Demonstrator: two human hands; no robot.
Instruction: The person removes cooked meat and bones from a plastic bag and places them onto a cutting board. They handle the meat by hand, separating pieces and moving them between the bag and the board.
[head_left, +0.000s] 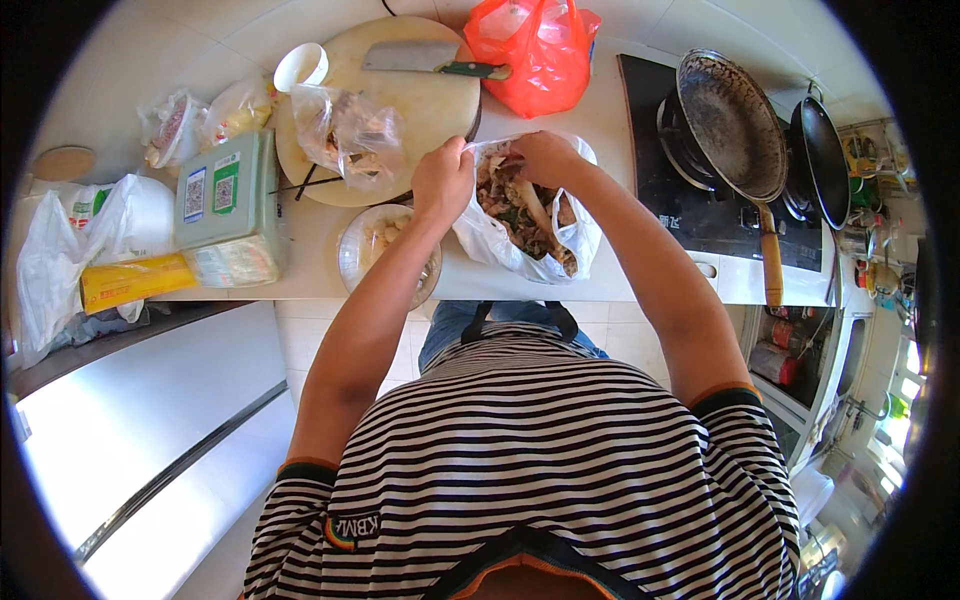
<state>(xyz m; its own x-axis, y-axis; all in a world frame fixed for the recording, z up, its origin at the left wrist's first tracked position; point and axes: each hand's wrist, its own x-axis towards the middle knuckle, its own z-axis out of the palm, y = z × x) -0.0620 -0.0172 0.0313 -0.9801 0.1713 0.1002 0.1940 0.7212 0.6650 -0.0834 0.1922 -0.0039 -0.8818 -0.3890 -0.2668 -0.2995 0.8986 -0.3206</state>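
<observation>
A white plastic bag (491, 240) of brown food scraps (517, 199) sits on the counter in front of me, its mouth wide. My left hand (442, 180) pinches the bag's left rim. Over the far side of the mouth, my right hand (550, 159) dips its fingers among the scraps; its fingertips are hidden, so I cannot tell whether they grip anything. Beside my left forearm is a plastic-covered bowl (352, 251) with pale pieces in it, partly hidden by that arm. A clear plastic bag (349, 135) with food lies on the round chopping board (420, 105).
A cleaver (420, 58) and chopsticks (306, 182) rest on the board, a white cup (301, 67) at its edge. Behind stands a red plastic bag (536, 60). Right are a frying pan (731, 124) and a dark wok (821, 161) on the hob; left, a greenish box (225, 187).
</observation>
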